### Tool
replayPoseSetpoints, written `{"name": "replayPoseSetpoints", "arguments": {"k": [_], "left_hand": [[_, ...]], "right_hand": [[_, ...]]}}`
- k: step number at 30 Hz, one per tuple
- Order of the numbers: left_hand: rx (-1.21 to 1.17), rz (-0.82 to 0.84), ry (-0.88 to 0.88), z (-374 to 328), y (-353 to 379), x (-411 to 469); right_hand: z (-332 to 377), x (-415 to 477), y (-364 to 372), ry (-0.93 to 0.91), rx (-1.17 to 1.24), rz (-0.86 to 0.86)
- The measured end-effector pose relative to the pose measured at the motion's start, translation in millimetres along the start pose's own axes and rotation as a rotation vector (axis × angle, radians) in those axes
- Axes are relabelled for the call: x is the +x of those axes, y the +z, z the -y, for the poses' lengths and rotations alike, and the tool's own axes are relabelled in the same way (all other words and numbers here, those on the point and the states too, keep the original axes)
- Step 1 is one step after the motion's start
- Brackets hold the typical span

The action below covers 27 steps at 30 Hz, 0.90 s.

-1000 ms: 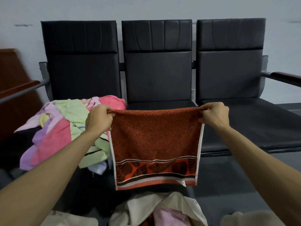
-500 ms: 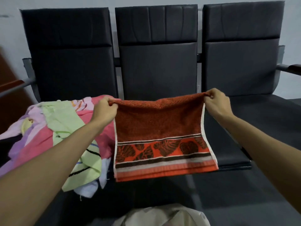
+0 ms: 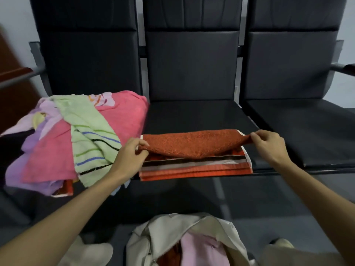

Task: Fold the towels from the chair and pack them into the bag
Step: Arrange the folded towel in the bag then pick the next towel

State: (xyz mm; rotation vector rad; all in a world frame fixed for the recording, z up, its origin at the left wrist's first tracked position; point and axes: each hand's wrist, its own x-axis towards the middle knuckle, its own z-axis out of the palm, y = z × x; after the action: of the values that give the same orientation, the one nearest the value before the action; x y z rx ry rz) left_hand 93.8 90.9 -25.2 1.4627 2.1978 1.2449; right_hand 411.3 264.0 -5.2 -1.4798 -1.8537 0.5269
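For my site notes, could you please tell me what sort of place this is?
Likely a waiting area or lobby, though I cannot be sure: three linked black padded seats stand in a row with an armrest at the end, against a plain pale wall.

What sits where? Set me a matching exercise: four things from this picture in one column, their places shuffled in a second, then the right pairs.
Things
1. rust-red towel
2. pile of unfolded towels
3. bag
4. pale pink cloth

Places
A. on the floor, at the bottom of the picture
B. inside the bag
C. on the middle chair, pinched at two corners by the left hand and right hand
D. on the left chair

Pairs: 1-C, 2-D, 3-A, 4-B
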Motion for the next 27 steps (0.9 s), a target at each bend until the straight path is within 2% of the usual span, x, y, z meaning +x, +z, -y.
{"name": "replayPoseSetpoints", "arguments": {"k": [6,12,15,18,21,27], "left_hand": [[0.252,0.218,0.086,30.8,7.0,-12.7],[0.337,0.203,-0.086,31.0,6.2,-0.3],[0.355,0.134,-0.137,35.2,17.5,9.1],[0.465,0.097,-0.191,38.4,26.5,19.0],[0.534,0.148,-0.275,36.9,27.4,25.8],[0.446,0.207,-0.321,44.0,24.4,28.6]], "right_hand": [[-11.1,-12.0,6.6,0.021,-0.185,0.14],[-15.0,-8.2,15.8,0.087,-0.261,0.189],[-16.4,-6.1,24.9,0.192,-0.337,0.264],[-17.4,-3.0,32.3,0.29,-0.311,0.286],[-15.9,-0.5,36.6,0.356,-0.247,0.306],[-13.1,3.4,38.1,0.384,-0.179,0.359]]}}
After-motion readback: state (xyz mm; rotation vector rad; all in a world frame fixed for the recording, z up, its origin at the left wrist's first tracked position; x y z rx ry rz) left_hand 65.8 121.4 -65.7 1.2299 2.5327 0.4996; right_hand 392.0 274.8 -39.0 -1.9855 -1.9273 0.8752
